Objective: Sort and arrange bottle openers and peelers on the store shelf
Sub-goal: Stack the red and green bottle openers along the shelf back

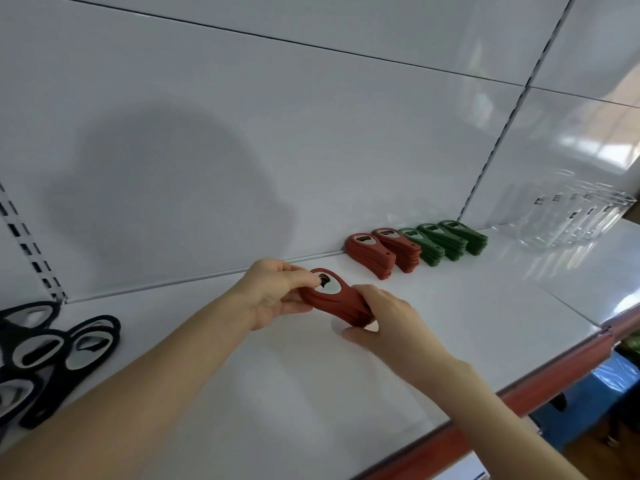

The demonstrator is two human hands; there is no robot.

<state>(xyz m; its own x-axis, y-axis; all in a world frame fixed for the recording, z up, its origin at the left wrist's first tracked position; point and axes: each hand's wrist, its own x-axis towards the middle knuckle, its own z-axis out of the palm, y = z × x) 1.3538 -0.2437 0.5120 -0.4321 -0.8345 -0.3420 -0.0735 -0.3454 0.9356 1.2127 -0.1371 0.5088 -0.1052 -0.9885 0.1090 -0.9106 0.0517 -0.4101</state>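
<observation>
A stack of red bottle openers (337, 301) with a metal mouth on top is held just above the white shelf (311, 375). My left hand (273, 294) grips its wide end, the thumb on the metal opening. My right hand (384, 318) wraps round its narrow end. Against the back panel stand two red opener stacks (381, 252) and three green opener stacks (446, 242) in a row. Several black openers (45, 355) lie loose at the left edge.
Clear glass containers (568, 220) stand at the far right of the shelf. The shelf's front edge carries a red price rail (519, 393). A slotted upright (31, 251) runs down the back panel at the left.
</observation>
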